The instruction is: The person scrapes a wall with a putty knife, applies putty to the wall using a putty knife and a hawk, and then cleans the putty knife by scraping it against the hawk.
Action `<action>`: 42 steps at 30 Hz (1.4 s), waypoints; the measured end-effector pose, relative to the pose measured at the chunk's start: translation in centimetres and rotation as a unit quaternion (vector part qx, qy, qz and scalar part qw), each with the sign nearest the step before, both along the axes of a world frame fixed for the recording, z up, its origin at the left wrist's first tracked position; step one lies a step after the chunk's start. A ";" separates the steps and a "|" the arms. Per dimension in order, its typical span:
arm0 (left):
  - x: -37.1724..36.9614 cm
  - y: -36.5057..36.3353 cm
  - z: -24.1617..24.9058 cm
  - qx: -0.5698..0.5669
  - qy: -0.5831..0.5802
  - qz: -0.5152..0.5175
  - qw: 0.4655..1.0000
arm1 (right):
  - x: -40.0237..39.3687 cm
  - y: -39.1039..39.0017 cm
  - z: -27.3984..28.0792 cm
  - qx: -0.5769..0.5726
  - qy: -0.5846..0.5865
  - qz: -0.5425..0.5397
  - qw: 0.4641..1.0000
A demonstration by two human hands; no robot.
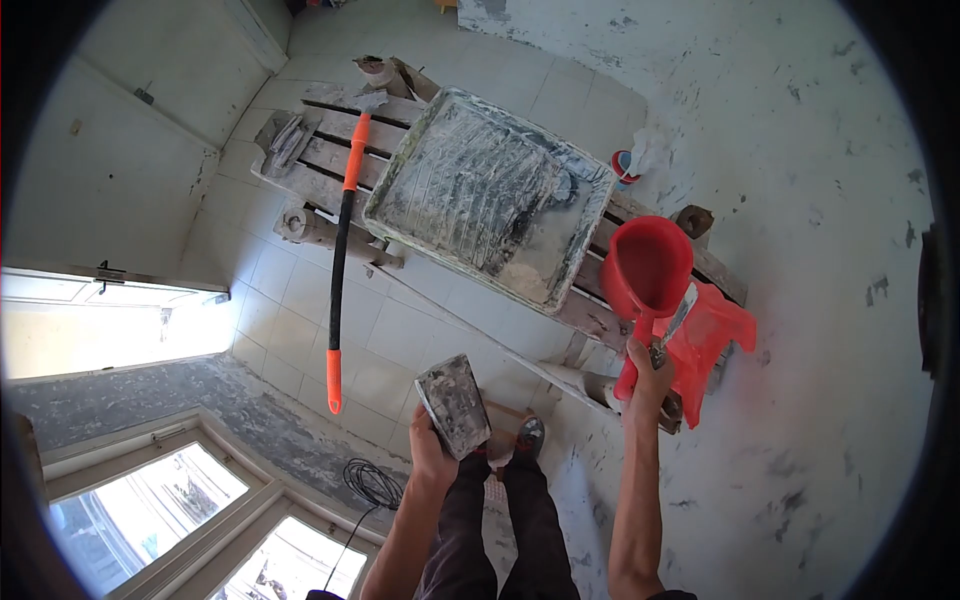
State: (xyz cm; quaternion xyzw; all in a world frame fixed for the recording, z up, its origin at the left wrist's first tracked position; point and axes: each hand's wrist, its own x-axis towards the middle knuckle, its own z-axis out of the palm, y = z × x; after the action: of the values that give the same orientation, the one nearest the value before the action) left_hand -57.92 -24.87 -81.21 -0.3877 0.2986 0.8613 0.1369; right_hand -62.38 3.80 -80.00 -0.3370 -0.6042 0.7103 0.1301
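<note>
Left hand (432, 440): grip closed around the bottom of a plaster hawk (455, 403), a flat board smeared grey-white, held tilted with its face up and toward the camera.

Right hand (648, 378): grip closed on 2 things at once, the handle of a red scoop (647, 265) and a small trowel (676, 318). Scoop cup sits straight above the grip, mouth open toward the camera; can't tell if anything is in it. Trowel blade sticks up and right of the grip, touching the scoop handle.

Behind the right grip: a red bag (712, 335), draped on the edge of a wooden pallet (330, 160). Up and left of both grips, a mixing tray (490, 195) coated in dried plaster lies on the pallet. Orange-and-black pole (340, 270) leans from the pallet to the tiled floor (300, 300), well left of the left grip. Black cable (372, 482) coiled on the floor just left of the left forearm. Plastered wall (800, 200) to the right of the right grip, patchy with dark marks. Person's legs and 1 shoe (529, 436) visible between the arms.
</note>
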 end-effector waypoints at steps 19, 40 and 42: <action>-6.4 19.0 -6.6 -0.177 0.143 -0.207 0.951 | 3.4 1.7 -0.6 0.186 -0.010 0.027 0.982; -7.9 14.9 -7.2 -0.311 0.052 0.020 0.949 | 7.5 1.3 9.3 0.217 -0.052 0.132 0.966; -11.7 10.8 -5.7 -0.292 0.037 0.078 0.953 | 6.1 2.0 9.8 0.215 -0.045 0.163 0.962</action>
State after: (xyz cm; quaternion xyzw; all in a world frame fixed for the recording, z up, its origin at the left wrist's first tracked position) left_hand -69.64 -14.08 -86.92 -0.4009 0.5107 0.7581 -0.0609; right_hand -56.32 5.80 -70.15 -0.2296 -0.7947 0.5592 0.0549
